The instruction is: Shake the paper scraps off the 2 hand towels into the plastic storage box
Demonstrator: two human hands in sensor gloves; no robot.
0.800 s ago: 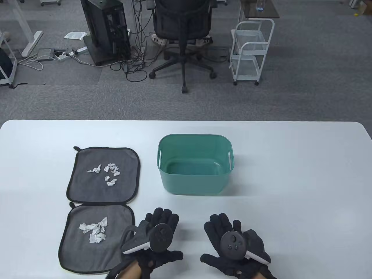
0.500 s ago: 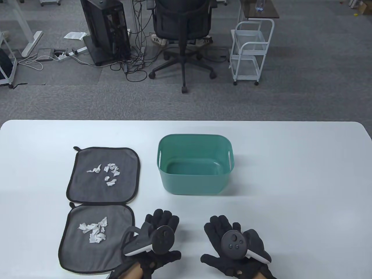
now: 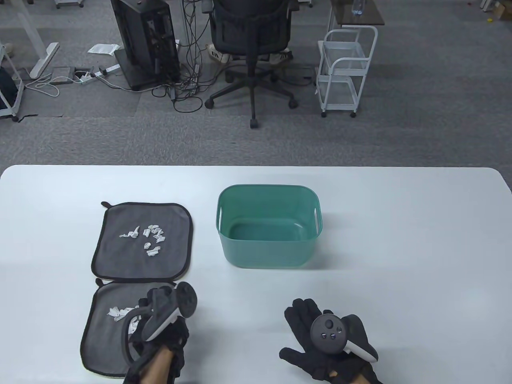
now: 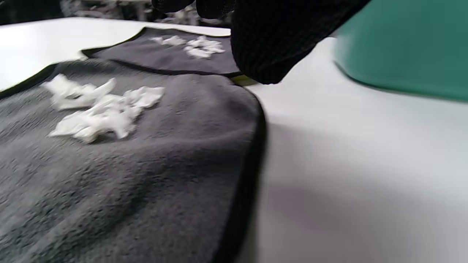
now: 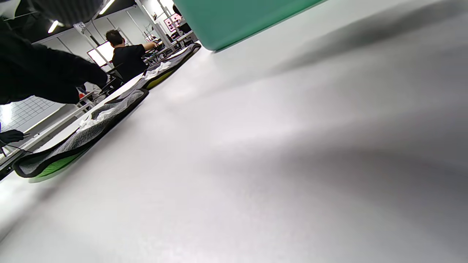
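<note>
Two grey hand towels with black edging lie flat at the table's left. The far towel (image 3: 120,256) carries white paper scraps (image 3: 148,240). The near towel (image 3: 100,344) carries more scraps (image 3: 116,313), partly hidden by my left hand (image 3: 150,308), which is turned on its side above that towel's right part. In the left wrist view its gloved fingers (image 4: 263,47) hang over the near towel (image 4: 146,175) near its far right corner and hold nothing. The green plastic storage box (image 3: 268,256) stands mid-table with nothing in it. My right hand (image 3: 304,328) lies flat, fingers spread, on the table.
The white table (image 3: 400,240) stretches bare to the right of the box. Beyond its far edge stand an office chair (image 3: 250,40), a white cart (image 3: 346,72) and a computer tower (image 3: 146,40) on grey carpet.
My left hand has swung left from the bare table onto the near towel, rolling onto its side. The right hand has barely shifted. Towels, scraps and box are unmoved.
</note>
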